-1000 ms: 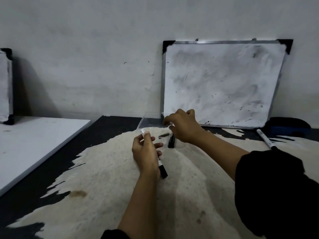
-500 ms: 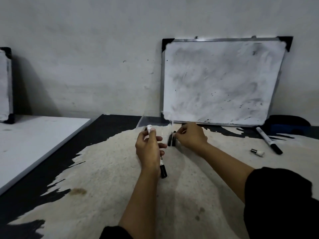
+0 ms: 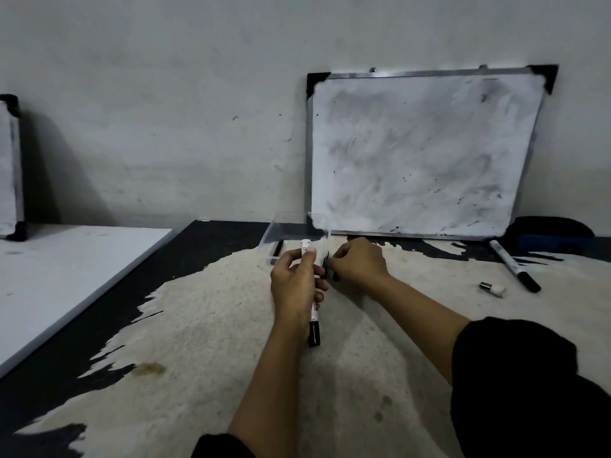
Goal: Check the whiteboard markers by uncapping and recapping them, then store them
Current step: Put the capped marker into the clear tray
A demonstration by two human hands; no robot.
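Observation:
My left hand [image 3: 294,285] grips a white whiteboard marker [image 3: 313,320], its black cap pointing down toward me and its white end sticking up above my fingers. Just to its right, my right hand [image 3: 358,264] has curled fingers that pinch a thin black marker [image 3: 325,269] at the near right corner of a clear plastic box [image 3: 284,231]. A dark marker [image 3: 277,248] lies inside the box. Another white marker with a black cap [image 3: 514,266] lies on the table at the far right, with a small loose white piece [image 3: 492,288] beside it.
A smudged whiteboard [image 3: 420,153] leans on the wall behind the box. A dark eraser [image 3: 555,233] sits at its right foot. A white board [image 3: 66,269] lies flat at the left. The black table has a worn pale patch [image 3: 215,342].
My right hand has come down from over the box to its near corner and now pinches the black marker. My left hand has lifted its marker slightly.

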